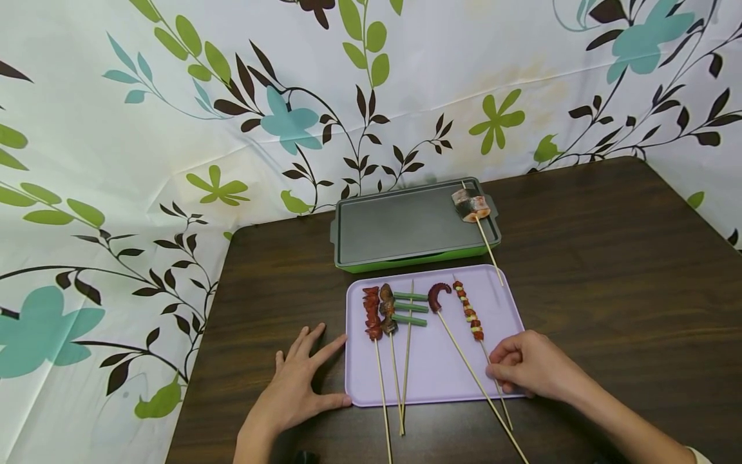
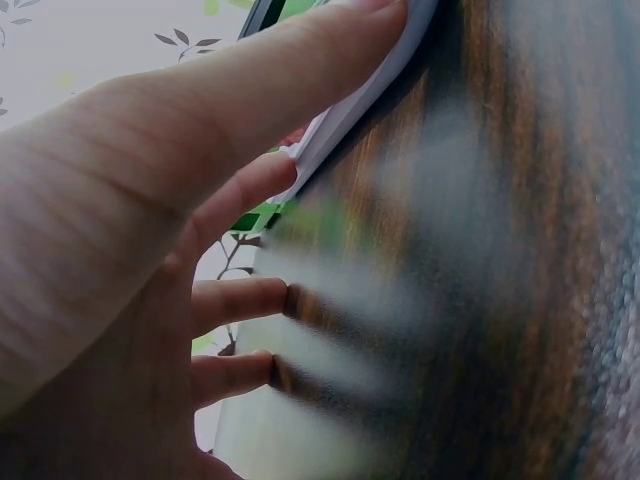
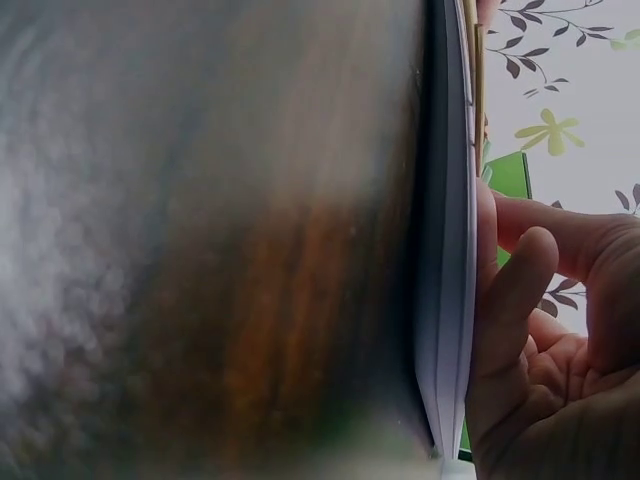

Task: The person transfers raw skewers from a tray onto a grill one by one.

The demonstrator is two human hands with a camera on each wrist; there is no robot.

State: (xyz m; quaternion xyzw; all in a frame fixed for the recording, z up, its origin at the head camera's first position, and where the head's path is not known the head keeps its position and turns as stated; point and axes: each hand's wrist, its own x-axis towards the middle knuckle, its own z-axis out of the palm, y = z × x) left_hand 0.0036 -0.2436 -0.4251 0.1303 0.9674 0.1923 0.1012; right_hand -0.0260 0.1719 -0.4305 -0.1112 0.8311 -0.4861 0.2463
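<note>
My left hand [image 1: 295, 386] lies spread on the table, its thumb and index fingertip against the left edge of the lilac tray [image 1: 452, 386]. In the left wrist view its other fingertips touch the tabletop. At the tray's front right, my right hand [image 1: 530, 367] pinches the stick of a skewer with small red and yellow-green pieces [image 1: 468, 312]. Beside it lies a skewer with a dark red octopus tentacle [image 1: 436, 298]. Farther left are a skewer of red pieces [image 1: 372, 312], one of brown mushroom-like pieces [image 1: 386, 309], and one of green stalks [image 1: 413, 308].
Behind the tray stands a green grill with a flat grey plate [image 1: 400, 225]. A skewer of fish chunks [image 1: 471, 205] lies on its right end, the stick reaching over the tray. Several sticks overhang the tray's front edge. A patterned cloth [image 1: 377, 96] hangs behind the brown table [image 1: 626, 270].
</note>
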